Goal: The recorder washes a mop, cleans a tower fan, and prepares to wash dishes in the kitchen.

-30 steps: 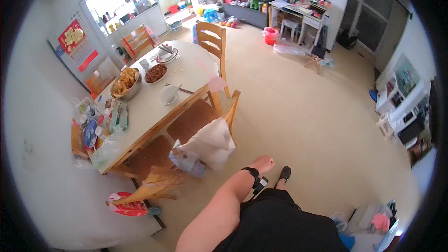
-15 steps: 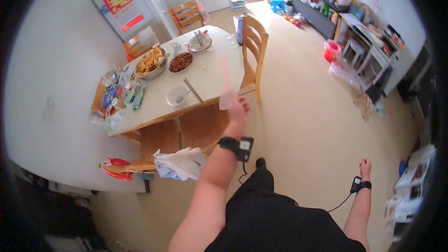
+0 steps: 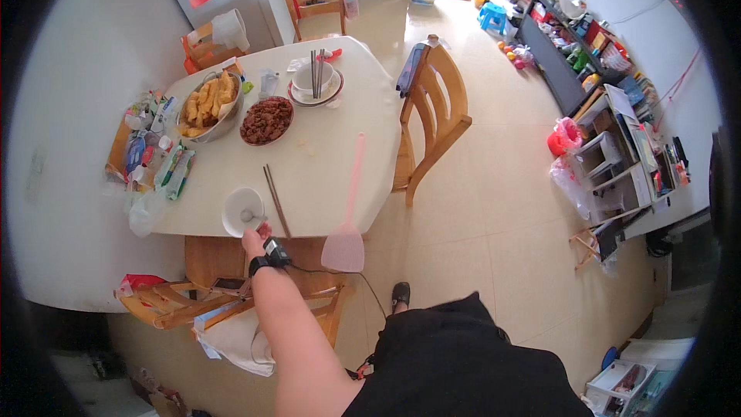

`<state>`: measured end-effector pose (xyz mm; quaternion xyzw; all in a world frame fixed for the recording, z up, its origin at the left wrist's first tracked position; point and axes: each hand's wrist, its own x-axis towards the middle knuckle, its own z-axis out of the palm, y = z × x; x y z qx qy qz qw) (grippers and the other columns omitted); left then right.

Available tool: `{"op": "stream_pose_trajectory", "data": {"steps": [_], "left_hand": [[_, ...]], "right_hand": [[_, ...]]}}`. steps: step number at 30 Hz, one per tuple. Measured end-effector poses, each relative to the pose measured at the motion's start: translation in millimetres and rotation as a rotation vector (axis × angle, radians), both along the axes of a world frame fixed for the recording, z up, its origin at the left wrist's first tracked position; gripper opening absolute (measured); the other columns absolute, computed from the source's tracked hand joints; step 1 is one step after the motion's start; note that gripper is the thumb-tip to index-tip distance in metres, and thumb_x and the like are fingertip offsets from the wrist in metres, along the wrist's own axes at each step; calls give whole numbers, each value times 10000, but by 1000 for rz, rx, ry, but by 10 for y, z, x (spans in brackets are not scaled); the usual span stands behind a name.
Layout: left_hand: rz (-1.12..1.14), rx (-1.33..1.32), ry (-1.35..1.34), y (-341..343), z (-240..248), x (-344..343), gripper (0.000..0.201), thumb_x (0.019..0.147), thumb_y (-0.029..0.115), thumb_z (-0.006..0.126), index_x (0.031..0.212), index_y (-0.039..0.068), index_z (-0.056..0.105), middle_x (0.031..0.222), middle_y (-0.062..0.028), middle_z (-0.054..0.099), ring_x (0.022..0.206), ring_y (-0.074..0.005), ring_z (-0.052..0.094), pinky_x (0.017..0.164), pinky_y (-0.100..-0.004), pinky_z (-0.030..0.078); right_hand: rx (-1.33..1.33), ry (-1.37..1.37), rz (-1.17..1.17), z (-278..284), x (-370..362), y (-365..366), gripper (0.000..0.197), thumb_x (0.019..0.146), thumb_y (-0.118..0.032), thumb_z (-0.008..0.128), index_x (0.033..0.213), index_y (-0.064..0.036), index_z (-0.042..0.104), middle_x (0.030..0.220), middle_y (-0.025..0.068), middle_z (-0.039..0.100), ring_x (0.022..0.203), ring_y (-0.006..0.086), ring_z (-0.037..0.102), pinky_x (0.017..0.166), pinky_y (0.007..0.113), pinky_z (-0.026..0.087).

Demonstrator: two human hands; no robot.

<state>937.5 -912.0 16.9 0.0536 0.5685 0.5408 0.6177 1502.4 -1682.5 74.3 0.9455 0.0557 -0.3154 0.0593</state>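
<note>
A white bowl point(image 3: 231, 215) with a spoon point(image 3: 247, 215) in it stands at the table's near edge. My left hand point(image 3: 254, 240) is at the bowl's near rim, its fingers curled in and partly hidden; it appears to grip the rim. Beside the bowl, to the right, lies a pair of chopsticks point(image 3: 275, 201). A pink fly swatter point(image 3: 343, 251) rests on the table farther right, its broad end jutting past the near edge. My right hand is out of view.
On the table point(image 3: 324, 170) are a plate of dark brown food point(image 3: 267, 120), a metal basin of fried dough point(image 3: 208, 105) and stacked bowls with chopsticks point(image 3: 316, 85). Wooden chairs surround it, one at the right point(image 3: 436, 100). A cloth-draped chair point(image 3: 239, 340) stands close to my left arm.
My left hand has let go of the fly swatter, now lying on the table, and has moved left to the white bowl. My right hand has left the view.
</note>
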Motion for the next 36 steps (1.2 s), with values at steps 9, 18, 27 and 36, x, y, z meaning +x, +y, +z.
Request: {"op": "stream_pose_trajectory", "data": {"steps": [9, 18, 27, 36], "left_hand": [[434, 48, 183, -216, 185, 274, 238, 774, 140, 406, 934, -25, 466, 784, -133, 522, 684, -230, 547, 610, -345, 516], [459, 35, 227, -853, 886, 1508, 244, 811, 182, 383, 921, -11, 484, 741, -110, 542, 625, -202, 540, 599, -316, 497], [260, 36, 234, -129, 952, 2402, 388, 830, 234, 346, 1049, -79, 415, 816, -180, 555, 654, -255, 577, 569, -337, 498], [133, 188, 424, 1127, 1358, 2483, 414, 829, 247, 332, 1062, -84, 421, 852, -174, 550, 649, -233, 582, 557, -326, 488]], "right_hand": [[-106, 28, 286, -332, 2646, 1347, 195, 714, -231, 526, 746, -52, 595, 702, 127, 592, 678, 271, 566, 621, 395, 446], [555, -318, 1236, 448, 4539, 7259, 210, 786, -207, 499, 830, -2, 518, 775, 206, 541, 744, 365, 511, 662, 434, 407], [802, -140, 2146, 1744, 1468, 9997, 173, 716, -148, 532, 853, -45, 519, 870, 120, 519, 889, 276, 498, 781, 375, 398], [849, -34, 2412, 1427, -463, 10998, 369, 717, -119, 532, 1075, -70, 453, 937, 84, 497, 918, 251, 483, 778, 365, 396]]}}
